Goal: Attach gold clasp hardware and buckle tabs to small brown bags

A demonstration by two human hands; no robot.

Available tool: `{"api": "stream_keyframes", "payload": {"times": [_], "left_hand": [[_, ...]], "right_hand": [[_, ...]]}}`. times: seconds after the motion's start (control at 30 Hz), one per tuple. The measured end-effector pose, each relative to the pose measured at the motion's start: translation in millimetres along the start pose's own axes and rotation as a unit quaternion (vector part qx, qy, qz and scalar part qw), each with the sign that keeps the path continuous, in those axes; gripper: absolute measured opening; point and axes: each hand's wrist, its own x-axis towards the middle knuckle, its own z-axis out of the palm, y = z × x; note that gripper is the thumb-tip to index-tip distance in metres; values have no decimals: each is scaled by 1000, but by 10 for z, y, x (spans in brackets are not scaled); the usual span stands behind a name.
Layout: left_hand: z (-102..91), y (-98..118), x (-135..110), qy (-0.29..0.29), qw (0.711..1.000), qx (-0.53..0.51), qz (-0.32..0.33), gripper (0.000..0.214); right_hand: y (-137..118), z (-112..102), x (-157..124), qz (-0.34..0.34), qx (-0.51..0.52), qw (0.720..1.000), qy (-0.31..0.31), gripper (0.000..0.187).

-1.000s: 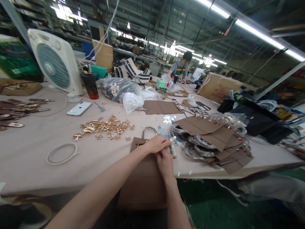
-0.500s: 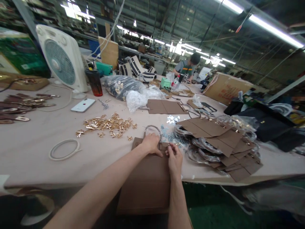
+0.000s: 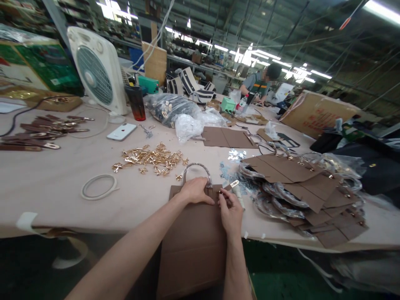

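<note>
A brown bag panel (image 3: 193, 250) with a curved, plastic-wrapped handle (image 3: 197, 165) hangs over the table's front edge. My left hand (image 3: 197, 191) lies across its upper part at the handle's base, fingers curled over it and thumb stretched to the right. At the panel's upper right corner, my right hand (image 3: 231, 210) is closed in a pinch on a small metal fitting (image 3: 220, 192), mostly hidden by the fingertips. Just beyond those fingers a brown strap with a gold metal tip (image 3: 234, 183) sticks out.
Loose gold fittings (image 3: 153, 158) lie ahead, near a tape roll (image 3: 99, 186) and a phone (image 3: 121, 132). Brown panels with wrapped handles (image 3: 296, 183) are piled at right. Brown straps (image 3: 46, 131), a fan (image 3: 96, 71) and a cup (image 3: 136, 103) stand left. Another person (image 3: 259, 85) works farther back.
The view has swung slightly, so the table things appear farther right. The gold-tipped strap now shows plainly beyond my right hand. Both hands stay at the panel's top.
</note>
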Motion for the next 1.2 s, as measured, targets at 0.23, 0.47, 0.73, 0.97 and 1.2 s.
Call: {"api": "stream_keyframes", "payload": {"times": [0.23, 0.47, 0.73, 0.97, 1.2], "left_hand": [[39, -6, 2, 1, 1000, 13, -8, 69], [38, 3, -45, 7, 1000, 10, -15, 70], [78, -5, -62, 25, 999, 10, -18, 64], [96, 4, -66, 38, 999, 7, -4, 56], [46, 19, -83, 33, 999, -7, 0, 58]], "right_hand": [[49, 7, -17, -6, -39, 999, -2, 38], [-13, 37, -76, -41, -121, 992, 18, 37], [-59, 83, -93, -87, -175, 980, 33, 36], [-81, 181, -117, -87, -225, 970, 31, 37], [-135, 132, -123, -53, -196, 979, 14, 36]]}}
